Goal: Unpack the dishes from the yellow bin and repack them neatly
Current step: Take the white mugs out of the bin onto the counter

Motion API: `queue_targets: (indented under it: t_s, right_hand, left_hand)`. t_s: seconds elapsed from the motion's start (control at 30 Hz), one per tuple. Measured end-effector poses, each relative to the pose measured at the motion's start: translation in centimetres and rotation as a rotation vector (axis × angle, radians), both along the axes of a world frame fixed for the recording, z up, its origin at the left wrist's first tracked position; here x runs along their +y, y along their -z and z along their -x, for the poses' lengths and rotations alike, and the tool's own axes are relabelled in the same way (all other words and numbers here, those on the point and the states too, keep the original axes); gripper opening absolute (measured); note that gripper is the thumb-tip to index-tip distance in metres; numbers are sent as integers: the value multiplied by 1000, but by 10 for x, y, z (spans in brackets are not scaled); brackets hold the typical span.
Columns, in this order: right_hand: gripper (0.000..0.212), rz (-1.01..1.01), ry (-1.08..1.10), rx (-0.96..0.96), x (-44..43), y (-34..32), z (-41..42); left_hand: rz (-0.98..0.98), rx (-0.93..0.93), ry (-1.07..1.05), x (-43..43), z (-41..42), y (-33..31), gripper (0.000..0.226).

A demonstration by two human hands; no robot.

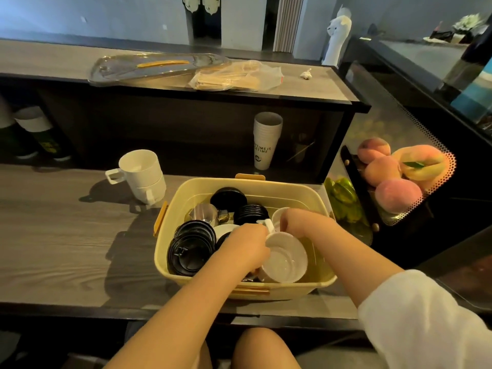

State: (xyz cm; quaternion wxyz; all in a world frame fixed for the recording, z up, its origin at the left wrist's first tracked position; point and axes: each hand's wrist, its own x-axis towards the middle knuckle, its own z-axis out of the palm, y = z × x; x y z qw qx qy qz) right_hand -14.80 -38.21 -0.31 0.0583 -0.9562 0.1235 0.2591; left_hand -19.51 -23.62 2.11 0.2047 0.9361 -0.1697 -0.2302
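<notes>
Yellow bin [183,198], crowded with black and white dishes [191,246]

Yellow bin [186,189] holds black lids [190,251], steel cup [203,213], tilted white cup [286,258]; two stacked mugs [143,174] outside, left.

Pale yellow bin [183,187], white cups [141,171], black lids [190,251], pink-orange peaches [396,193], grey wood-grain counter [53,235]

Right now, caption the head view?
Left hand and right hand meet at a white cup inside the yellow bin; stacked mugs stand on the counter.
</notes>
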Motion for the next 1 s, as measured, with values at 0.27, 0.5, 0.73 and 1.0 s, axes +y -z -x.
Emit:
queue_targets:
  t_s: [0.27,0.5,0.73,1.0]
  right_hand:
    - [24,193,-321,-158,1,-4,23]
    - [3,-47,-305,-742,-2,-64,63]
    - [18,-376,-358,-928,23,-58,92]
    - [29,-618,-358,-729,32,-19,92]
  left_hand:
    - [203,146,-241,48,-6,-11,38]
    - [223,175,-368,75,-10,-10,36]
    - [357,372,-531,76,-6,3,21]
    - [361,390,-486,88,-9,13,10]
